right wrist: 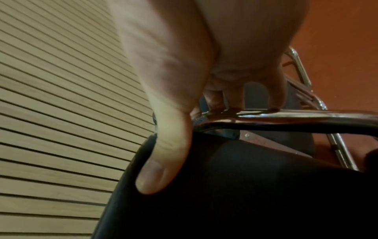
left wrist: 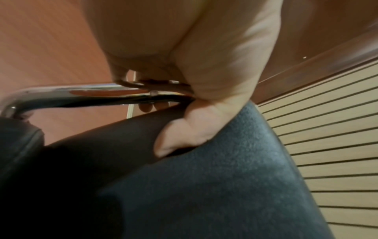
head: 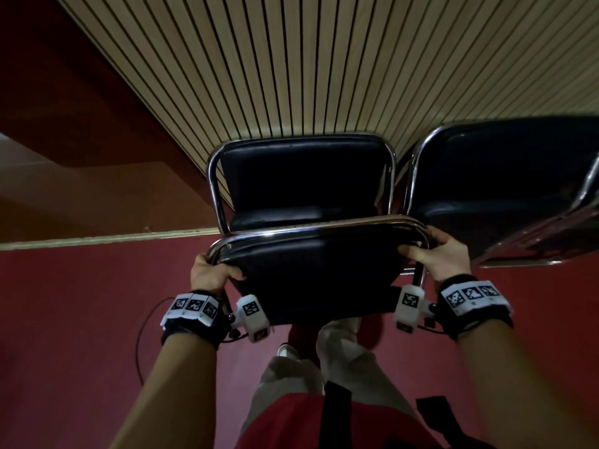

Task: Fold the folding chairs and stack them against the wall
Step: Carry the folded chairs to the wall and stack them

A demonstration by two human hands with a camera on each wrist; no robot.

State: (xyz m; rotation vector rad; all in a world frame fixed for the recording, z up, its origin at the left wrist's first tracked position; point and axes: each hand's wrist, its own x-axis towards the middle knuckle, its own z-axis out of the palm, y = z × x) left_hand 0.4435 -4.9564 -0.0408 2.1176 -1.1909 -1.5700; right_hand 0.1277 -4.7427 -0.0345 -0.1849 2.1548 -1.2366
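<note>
Both hands, the left hand (head: 210, 270) and the right hand (head: 444, 257), gripped the black padded folding chair with shiny metal frame (head: 321, 270) at mid-frame.

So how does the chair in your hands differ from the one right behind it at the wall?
The held chair is gripped at both top corners by the left hand and right hand; the wall chair is untouched. The held chair is nearer the person; the wall chair stands by the slatted wall. Both have black padding and chrome tube frames.
</note>
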